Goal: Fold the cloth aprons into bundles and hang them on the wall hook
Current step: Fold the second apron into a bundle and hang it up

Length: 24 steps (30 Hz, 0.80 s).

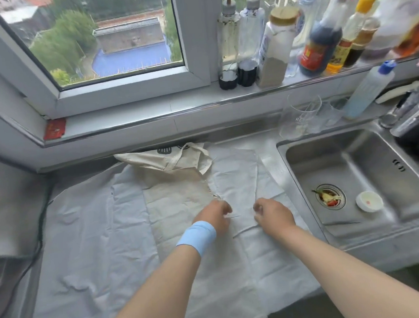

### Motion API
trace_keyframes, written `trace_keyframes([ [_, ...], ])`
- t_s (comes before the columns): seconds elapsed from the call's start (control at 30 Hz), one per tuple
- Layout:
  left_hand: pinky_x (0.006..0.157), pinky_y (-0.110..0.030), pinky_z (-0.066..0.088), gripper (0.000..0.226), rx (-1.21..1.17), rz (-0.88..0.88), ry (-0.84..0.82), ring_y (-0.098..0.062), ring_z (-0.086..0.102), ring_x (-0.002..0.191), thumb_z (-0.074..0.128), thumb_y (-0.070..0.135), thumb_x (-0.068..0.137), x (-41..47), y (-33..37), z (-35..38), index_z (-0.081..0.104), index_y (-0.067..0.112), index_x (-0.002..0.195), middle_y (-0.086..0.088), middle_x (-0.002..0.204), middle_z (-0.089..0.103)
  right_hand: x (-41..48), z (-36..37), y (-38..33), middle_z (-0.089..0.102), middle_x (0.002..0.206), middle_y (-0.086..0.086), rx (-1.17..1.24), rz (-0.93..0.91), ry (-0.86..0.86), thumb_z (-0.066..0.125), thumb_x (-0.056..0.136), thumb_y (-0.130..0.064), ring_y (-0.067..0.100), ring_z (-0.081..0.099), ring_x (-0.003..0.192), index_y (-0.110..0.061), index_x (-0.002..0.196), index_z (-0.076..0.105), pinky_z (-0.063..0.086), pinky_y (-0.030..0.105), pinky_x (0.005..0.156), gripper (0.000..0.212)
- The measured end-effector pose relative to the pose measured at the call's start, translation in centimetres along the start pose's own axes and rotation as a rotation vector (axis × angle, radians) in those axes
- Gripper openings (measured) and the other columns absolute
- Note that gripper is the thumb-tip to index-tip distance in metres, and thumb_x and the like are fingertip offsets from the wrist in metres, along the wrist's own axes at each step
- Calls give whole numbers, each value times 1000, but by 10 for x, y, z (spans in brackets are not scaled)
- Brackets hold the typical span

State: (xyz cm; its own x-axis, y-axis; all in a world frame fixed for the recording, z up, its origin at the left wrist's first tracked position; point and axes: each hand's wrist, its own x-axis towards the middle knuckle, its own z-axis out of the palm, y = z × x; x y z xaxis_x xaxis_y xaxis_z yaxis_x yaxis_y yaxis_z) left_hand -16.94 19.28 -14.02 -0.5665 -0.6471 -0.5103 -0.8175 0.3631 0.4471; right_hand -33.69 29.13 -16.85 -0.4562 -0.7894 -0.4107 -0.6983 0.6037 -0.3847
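Observation:
A white cloth apron (89,245) lies spread flat across the counter, creased, with its near edge hanging over the counter front. A cream apron (173,187) lies on top of it, its upper part crumpled near the wall with a strap loop. My left hand (216,216), with a blue band on the wrist, rests on the cloth at the cream apron's right edge, fingers curled. My right hand (271,215) sits just right of it, fingers pinched at a thin white apron string (245,230). No wall hook shows in this view.
A steel sink (376,228) lies right of the cloth, with a small white dish (368,201) and food scraps in its drain. Glasses (298,118) stand behind it. Several bottles (319,35) line the window sill. A black cable (39,239) runs along the left counter edge.

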Motion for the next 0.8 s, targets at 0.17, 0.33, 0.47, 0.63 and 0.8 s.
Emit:
trace_keyframes([
  [0.17, 101, -34, 42, 61, 133, 14, -98, -22, 51, 122, 67, 37, 83, -19, 29, 37, 41, 29, 138, 3, 137, 42, -17, -8, 1, 70, 91, -6, 397, 107, 40, 64, 80, -14, 14, 64, 89, -24, 82, 69, 51, 28, 83, 11],
  [0.33, 87, -27, 49, 19, -62, -40, -141, -15, 64, 94, 64, 33, 85, -24, 40, 45, 68, 30, 103, 12, 95, 67, -28, -29, -9, 65, 75, 3, 991, 152, -12, 68, 85, -5, 16, 62, 63, -14, 92, 64, 52, 32, 68, 12],
  [0.47, 47, -23, 36, 25, -859, -152, -172, -11, 46, 40, 45, 26, 98, -37, 61, 28, 63, 17, 83, 5, 55, 62, -23, -47, -13, 67, 86, 5, 1051, 94, 13, 69, 88, -11, 15, 65, 68, -13, 106, 62, 51, 32, 70, 19],
  [0.63, 39, -16, 22, 24, -1003, -395, -295, -10, 36, 37, 37, 21, 102, -64, 39, 9, 54, 15, 86, 2, 59, 64, -24, -40, 14, 62, 118, 3, 567, 81, 17, 60, 90, -24, 20, 62, 100, -23, 111, 61, 50, 33, 86, 21],
  [0.8, 62, -26, 49, 40, -56, -496, -214, -23, 62, 69, 57, 38, 91, -77, 9, 17, 54, 11, 120, -8, 113, 65, -41, -28, 55, 44, 138, 9, 53, 131, -43, 51, 88, -18, 29, 37, 130, -25, 129, 53, 40, 41, 105, 41],
])
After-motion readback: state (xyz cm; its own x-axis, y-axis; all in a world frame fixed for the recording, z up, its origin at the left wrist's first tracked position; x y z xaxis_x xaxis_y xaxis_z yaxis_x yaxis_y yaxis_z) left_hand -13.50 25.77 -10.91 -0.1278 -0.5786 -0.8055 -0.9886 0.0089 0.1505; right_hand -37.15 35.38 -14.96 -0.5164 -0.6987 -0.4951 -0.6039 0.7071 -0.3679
